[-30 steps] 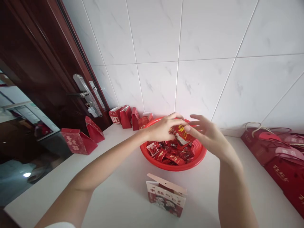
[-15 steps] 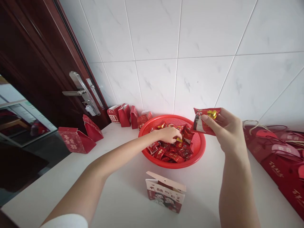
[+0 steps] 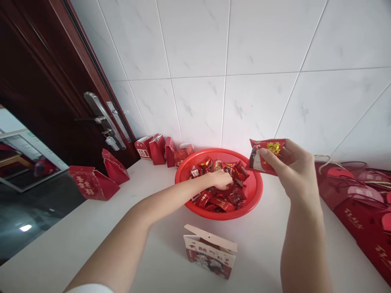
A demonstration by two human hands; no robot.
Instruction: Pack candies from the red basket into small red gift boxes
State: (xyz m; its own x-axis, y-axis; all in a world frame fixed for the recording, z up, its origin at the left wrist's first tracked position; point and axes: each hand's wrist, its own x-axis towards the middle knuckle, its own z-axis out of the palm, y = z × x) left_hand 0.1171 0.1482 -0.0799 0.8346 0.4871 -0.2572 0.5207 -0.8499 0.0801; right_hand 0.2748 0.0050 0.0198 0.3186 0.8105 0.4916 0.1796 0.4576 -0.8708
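Observation:
A red plastic basket (image 3: 258, 191) with perforated sides holds many red-wrapped candies (image 3: 222, 202). My left hand (image 3: 221, 179) reaches into it from the left, its fingers curled down among the candies; whatever they grip is hidden. To the right of the basket and above its rim, my right hand (image 3: 290, 162) pinches a red packet (image 3: 265, 155) with gold lettering between thumb and fingers. In front of the basket stands a small printed box (image 3: 210, 254), cream and red, with its top flaps open.
Several small red boxes (image 3: 157, 149) line the wall at the back left, and two more (image 3: 94, 183) sit near the table's left edge. Red gift bags (image 3: 351, 203) with cord handles stand at the right. A dark door (image 3: 61, 81) is at the left.
My left hand has moved slightly down and deeper into the candies, its fingers more curled. My right hand still holds the packet. The view has shifted slightly.

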